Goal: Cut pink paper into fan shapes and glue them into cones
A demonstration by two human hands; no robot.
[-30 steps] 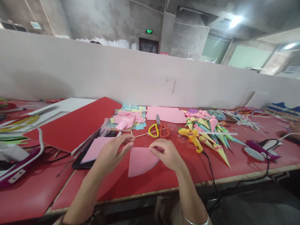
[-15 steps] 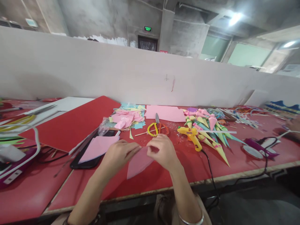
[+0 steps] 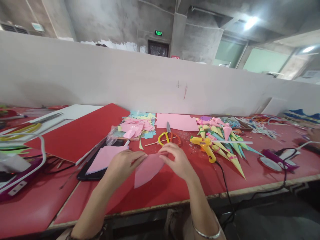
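Observation:
A fan-shaped sheet of pink paper (image 3: 148, 170) is stretched between my two hands, just over the red tabletop. My left hand (image 3: 128, 163) pinches its upper left edge between thumb and fingers. At the upper right edge, my right hand (image 3: 177, 160) pinches it the same way. Right behind my fingers lie scissors (image 3: 168, 134) with one yellow and one orange-red handle, blades pointing away. More pink paper pieces (image 3: 106, 158) rest on a black tray (image 3: 86, 174) to the left of my left hand.
A yellow glue gun (image 3: 205, 146) with a trailing cord lies to the right, against a pile of small paper cones (image 3: 231, 150). Paper scraps (image 3: 138, 125) and a pink sheet (image 3: 177, 122) lie behind. Red card (image 3: 80, 135) is at left; another person's hand (image 3: 313, 134) is far right.
My hands have spread slightly apart, and the pink paper between them now shows more of its surface, lifted and flatter. The camera view has shifted slightly.

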